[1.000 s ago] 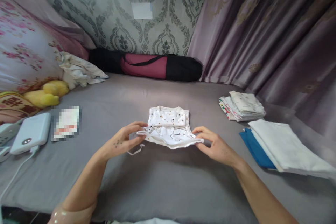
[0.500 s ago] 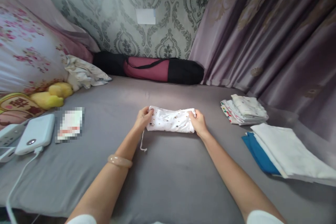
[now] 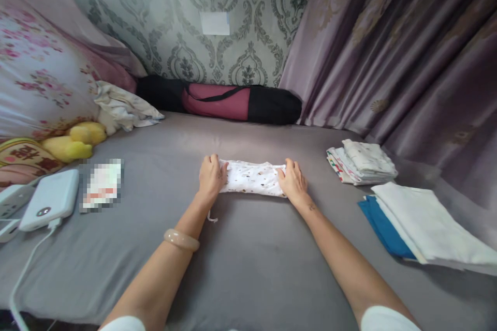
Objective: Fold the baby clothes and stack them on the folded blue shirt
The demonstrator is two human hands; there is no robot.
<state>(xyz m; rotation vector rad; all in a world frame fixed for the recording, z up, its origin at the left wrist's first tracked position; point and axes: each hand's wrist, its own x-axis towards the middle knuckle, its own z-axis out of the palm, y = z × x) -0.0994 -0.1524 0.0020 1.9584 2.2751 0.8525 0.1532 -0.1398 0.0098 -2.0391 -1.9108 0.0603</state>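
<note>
A folded white garment point(image 3: 250, 178) with a small dark and brown print lies in a flat strip on the grey bed sheet point(image 3: 248, 248). My left hand point(image 3: 212, 176) grips its left end, thumb on top and fingers curled over the far side. At the opposite end my right hand point(image 3: 294, 180) grips it in the same way. A thin white string point(image 3: 212, 217) trails from the garment onto the sheet below my left wrist. The fingertips of both hands are partly hidden.
On the right sit a stack of folded printed clothes point(image 3: 365, 163) and folded white cloth point(image 3: 430, 222) over blue cloth point(image 3: 388, 230). A white power bank point(image 3: 54, 199) with a cable and yellow plush toy point(image 3: 73, 145) are left. A long black-and-red bag point(image 3: 217, 102) lies along the wall.
Both hands have shifted their grip, with the fingers now further over the garment's ends. The garment sits slightly lower and flatter on the sheet.
</note>
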